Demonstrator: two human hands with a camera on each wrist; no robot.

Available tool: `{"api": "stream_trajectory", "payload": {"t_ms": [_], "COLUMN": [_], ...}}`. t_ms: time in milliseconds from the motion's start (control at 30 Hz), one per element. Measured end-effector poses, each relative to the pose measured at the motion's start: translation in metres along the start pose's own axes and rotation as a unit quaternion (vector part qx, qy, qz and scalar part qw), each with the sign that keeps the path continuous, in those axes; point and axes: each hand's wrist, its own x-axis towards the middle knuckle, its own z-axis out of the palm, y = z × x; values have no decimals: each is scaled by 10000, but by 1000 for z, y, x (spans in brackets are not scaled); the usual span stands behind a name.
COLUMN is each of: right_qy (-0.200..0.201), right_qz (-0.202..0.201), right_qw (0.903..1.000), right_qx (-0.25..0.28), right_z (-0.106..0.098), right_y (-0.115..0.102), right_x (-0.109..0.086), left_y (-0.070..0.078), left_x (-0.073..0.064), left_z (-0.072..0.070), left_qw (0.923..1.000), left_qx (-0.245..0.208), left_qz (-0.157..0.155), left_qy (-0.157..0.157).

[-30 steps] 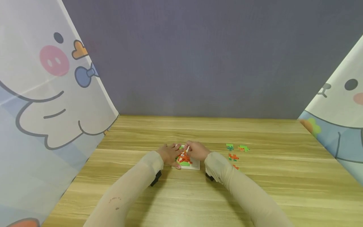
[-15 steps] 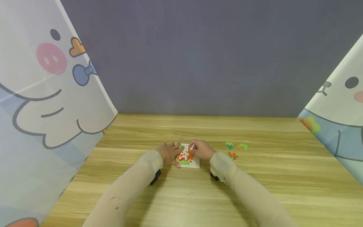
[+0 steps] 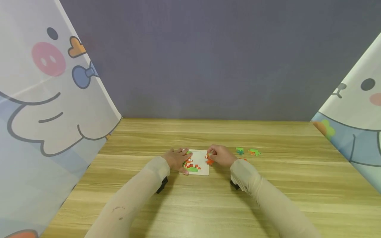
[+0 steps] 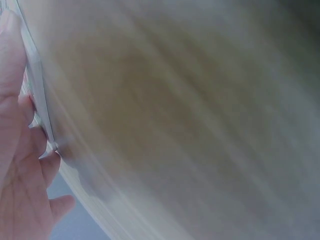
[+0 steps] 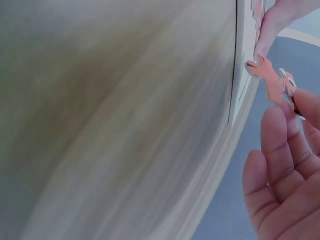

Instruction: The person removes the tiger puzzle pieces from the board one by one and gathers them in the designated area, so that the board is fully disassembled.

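A white puzzle board [image 3: 203, 171] lies on the wooden table. My left hand [image 3: 175, 160] rests on its left side, fingers spread, partly covering fitted orange and green pieces [image 3: 192, 169]. In the left wrist view, that hand [image 4: 22, 155] lies along the board's edge. My right hand [image 3: 223, 156] pinches an orange puzzle piece [image 3: 209, 160] over the board's right edge. The right wrist view shows this puzzle piece [image 5: 272, 82] between thumb and fingers, held up and tilted beside the board [image 5: 241, 75].
To the right of my right hand lie loose puzzle pieces: a green and teal one [image 3: 239, 150], a green and orange one [image 3: 254, 152], and an orange one [image 3: 243, 159] partly hidden by my sleeve. A grey wall [image 3: 220, 66] stands behind the table [image 3: 148, 135].
My right hand has moved right from the board's middle, carrying the orange puzzle piece away. More bare white board shows there now. The left hand has stayed on the board.
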Motion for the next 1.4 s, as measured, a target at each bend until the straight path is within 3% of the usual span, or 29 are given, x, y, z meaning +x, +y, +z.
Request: {"api": "stream_trajectory", "payload": {"t_ms": [433, 733, 1400], "right_qy": [279, 363, 668], "right_qz": [321, 771, 847], "right_qw": [9990, 9964, 9932], "right_qx": [124, -4, -429], "right_z": [-25, -43, -86], "right_y": [22, 34, 61], "right_x": [-26, -42, -82], "left_y": [0, 0, 0], "left_x": [-3, -6, -2], "left_z": [0, -2, 1], "left_qw": [9998, 9998, 9997], "left_qx": [-149, -188, -214], "left_qz": [103, 66, 21], "left_qy": [82, 37, 64]}}
